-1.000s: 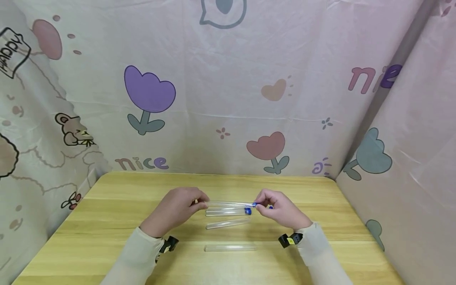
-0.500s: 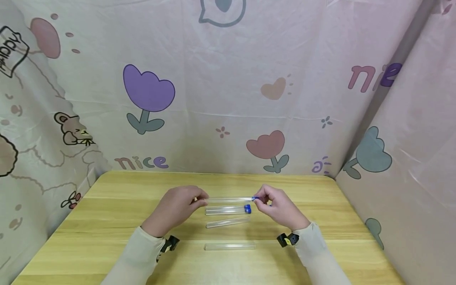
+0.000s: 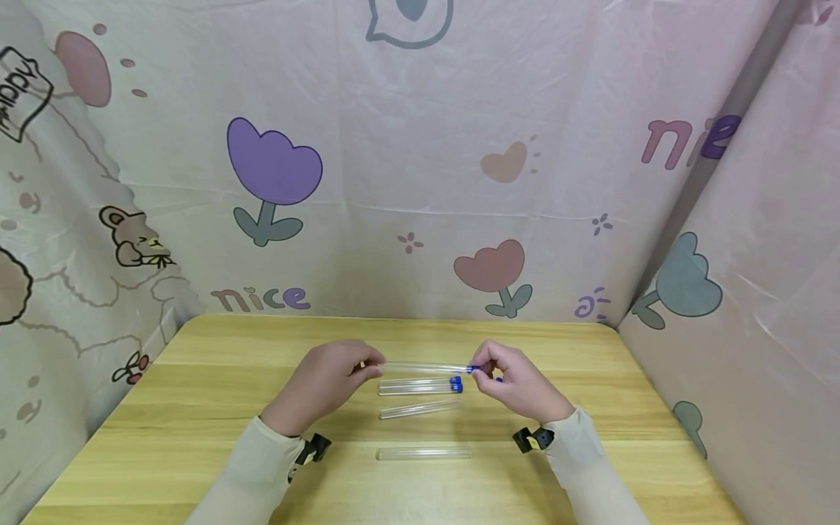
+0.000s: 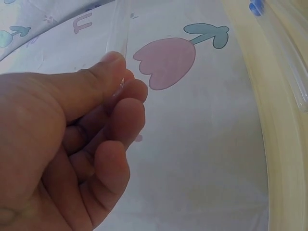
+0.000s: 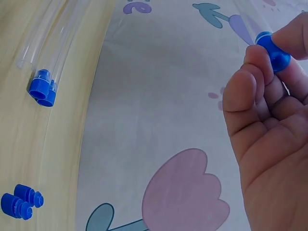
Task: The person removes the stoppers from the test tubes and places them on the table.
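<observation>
A clear test tube (image 3: 426,367) stretches sideways between my two hands, held up over the table. My left hand (image 3: 331,373) pinches its left end between thumb and fingers. At the other end, my right hand (image 3: 518,384) pinches a blue cap (image 5: 278,57) that sits at the tube's mouth. Just nearer than the held tube lie two test tubes with blue caps (image 3: 456,384), side by side. Closer still are two uncapped tubes, one slightly slanted (image 3: 418,410) and one straight (image 3: 423,453).
Two loose blue caps (image 5: 21,201) lie on the wooden table (image 3: 164,423), mostly hidden behind my right hand in the head view. A patterned cloth (image 3: 394,182) hangs at the back and sides of the table.
The held tube has moved up and away from the two capped tubes, along with my right hand. My left hand has stayed nearly in place, still pinching the tube's end.
</observation>
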### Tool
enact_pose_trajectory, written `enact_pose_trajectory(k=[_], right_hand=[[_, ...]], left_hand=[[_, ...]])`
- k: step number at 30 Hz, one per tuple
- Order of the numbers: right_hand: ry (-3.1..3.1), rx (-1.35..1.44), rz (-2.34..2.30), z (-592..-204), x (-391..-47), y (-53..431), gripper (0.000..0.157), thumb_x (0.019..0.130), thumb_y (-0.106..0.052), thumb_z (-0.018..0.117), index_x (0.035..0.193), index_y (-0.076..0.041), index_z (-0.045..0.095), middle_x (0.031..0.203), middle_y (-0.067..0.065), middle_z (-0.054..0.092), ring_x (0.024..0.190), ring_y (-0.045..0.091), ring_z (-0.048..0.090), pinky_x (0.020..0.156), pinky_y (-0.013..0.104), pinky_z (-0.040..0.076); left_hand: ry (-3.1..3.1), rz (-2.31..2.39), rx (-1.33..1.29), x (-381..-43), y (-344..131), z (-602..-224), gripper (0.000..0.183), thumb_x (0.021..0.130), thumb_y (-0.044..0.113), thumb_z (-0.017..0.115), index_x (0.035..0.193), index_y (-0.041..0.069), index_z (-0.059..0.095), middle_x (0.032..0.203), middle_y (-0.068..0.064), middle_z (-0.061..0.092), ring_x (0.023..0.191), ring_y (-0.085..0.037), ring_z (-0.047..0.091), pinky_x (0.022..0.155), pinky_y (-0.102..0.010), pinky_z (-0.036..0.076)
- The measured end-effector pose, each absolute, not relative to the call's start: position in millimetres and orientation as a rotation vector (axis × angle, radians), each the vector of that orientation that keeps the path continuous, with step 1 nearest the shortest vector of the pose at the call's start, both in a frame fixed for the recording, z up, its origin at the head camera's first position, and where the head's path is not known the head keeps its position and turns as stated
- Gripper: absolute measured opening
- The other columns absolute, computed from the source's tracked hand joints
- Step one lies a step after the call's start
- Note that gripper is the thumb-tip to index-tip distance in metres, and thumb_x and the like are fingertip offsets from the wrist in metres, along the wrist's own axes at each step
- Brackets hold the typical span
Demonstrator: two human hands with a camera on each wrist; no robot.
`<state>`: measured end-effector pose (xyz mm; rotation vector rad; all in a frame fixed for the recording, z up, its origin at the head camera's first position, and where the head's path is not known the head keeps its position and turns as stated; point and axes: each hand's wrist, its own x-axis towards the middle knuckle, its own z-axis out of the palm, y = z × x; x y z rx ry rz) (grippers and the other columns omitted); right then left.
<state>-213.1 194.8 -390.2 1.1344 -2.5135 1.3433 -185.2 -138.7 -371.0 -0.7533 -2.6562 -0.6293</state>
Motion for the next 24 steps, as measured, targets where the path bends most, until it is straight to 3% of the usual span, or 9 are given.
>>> enact_pose_trajectory(k=[11,24], right_hand=[[-2.522,1.113,1.360,-390.8,-214.9,196.3,0.020,0.096,0.006,0.063,0.095,-0.014,0.061,0.091,-0.004,0.063,0.077,0.013,0.058,0.068,0.025,0.052],[-2.449,1.137,1.385,-393.6,-216.0,195.6,0.003,0.099,-0.005,0.067,0.098,-0.005,0.064,0.091,-0.004,0.065,0.077,0.012,0.059,0.068,0.025,0.053]], left_hand=[[-2.648,-0.625,-0.762,-184.0,-138.3,-370.6,0.012,0.092,0.023,0.080,0.102,0.016,0.080,0.093,0.010,0.075,0.072,0.003,0.059,0.067,-0.022,0.053],[-2.657,-0.584,-0.704,-182.7,-139.2,-366.9,0.011,0.091,0.025,0.081,0.101,0.020,0.080,0.093,0.011,0.075,0.071,0.002,0.059,0.068,-0.023,0.053]])
